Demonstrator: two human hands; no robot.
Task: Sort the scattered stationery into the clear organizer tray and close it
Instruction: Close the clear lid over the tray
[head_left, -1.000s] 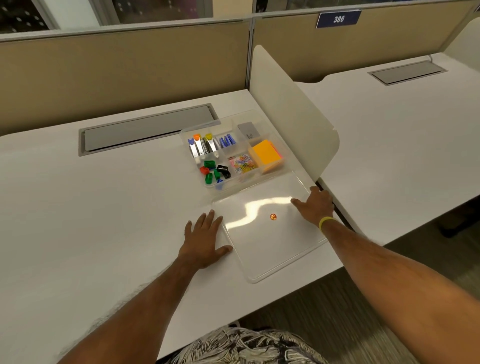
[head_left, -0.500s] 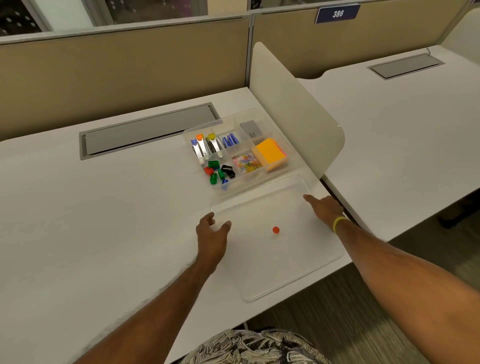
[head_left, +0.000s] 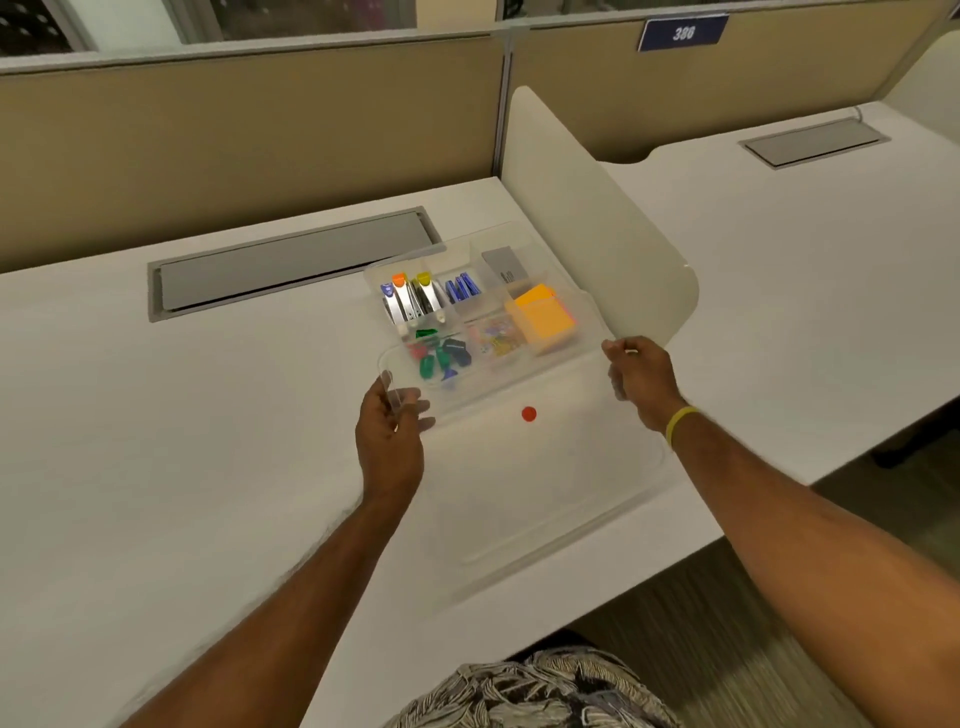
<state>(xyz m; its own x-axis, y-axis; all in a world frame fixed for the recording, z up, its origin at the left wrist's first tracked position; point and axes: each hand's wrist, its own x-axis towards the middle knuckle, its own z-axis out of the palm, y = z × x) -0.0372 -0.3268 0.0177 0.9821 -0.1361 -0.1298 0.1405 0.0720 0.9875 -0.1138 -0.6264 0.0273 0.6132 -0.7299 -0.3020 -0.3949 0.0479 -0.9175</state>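
Note:
The clear organizer tray sits on the white desk against the divider. Its compartments hold white staplers, blue items, a grey card, orange sticky notes, coloured paper clips and green, red and dark pieces. The clear lid, marked with a red dot, is tilted, its far edge raised over the tray's front. My left hand grips the lid's far left corner. My right hand grips its far right corner.
A white curved divider panel stands just right of the tray. A grey cable flap is set into the desk behind it. The desk's front edge runs under the lid's near corner. A beige partition closes the back.
My hands went from lying flat beside the lid to gripping its far corners. The lid's far edge has risen off the desk and moved over the tray's front.

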